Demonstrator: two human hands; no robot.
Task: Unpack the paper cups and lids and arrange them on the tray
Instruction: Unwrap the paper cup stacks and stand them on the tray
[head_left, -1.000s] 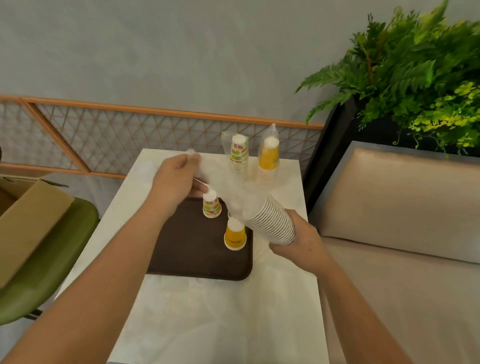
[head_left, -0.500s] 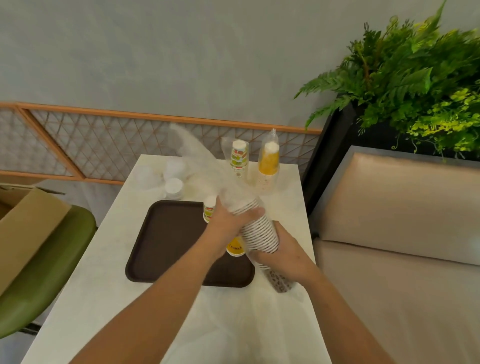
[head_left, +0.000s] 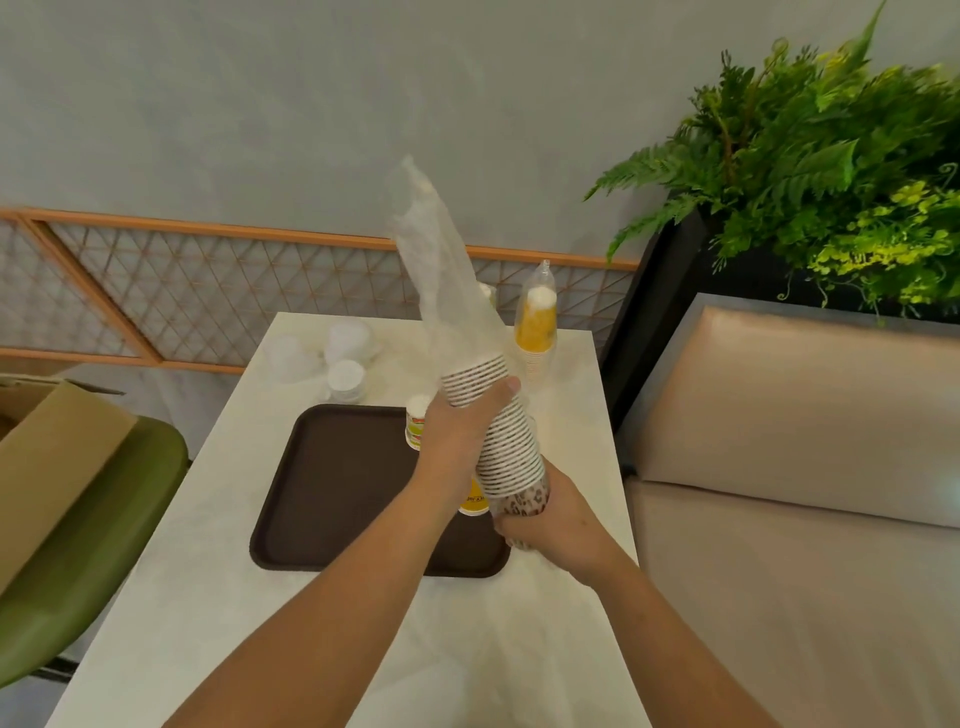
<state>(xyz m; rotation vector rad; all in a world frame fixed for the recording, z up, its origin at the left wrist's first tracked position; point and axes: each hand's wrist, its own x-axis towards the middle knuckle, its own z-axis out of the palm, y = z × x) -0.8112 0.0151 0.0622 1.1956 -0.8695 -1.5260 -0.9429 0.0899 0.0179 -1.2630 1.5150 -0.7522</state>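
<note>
I hold a tall stack of brown patterned paper cups (head_left: 506, 441) over the right side of the dark brown tray (head_left: 337, 483). My left hand (head_left: 460, 431) grips the upper part of the stack. My right hand (head_left: 545, 519) grips its bottom cup. A clear plastic sleeve (head_left: 441, 270) hangs loose, standing up off the top of the stack. On the tray stand a green-patterned cup (head_left: 415, 426) and a yellow cup (head_left: 474, 501), both partly hidden by my left hand and arm. White lids (head_left: 345, 376) lie on the table behind the tray.
A bagged stack of yellow cups (head_left: 537, 327) stands at the back of the white table (head_left: 208, 597). A cardboard box (head_left: 47, 467) sits on a green chair (head_left: 104, 545) at left. A beige bench (head_left: 805, 493) and a plant (head_left: 831, 156) are at right.
My left hand came back from the far left and took hold of the cup stack. The stack swung from lying sideways to nearly upright, and the plastic sleeve rose off its top.
</note>
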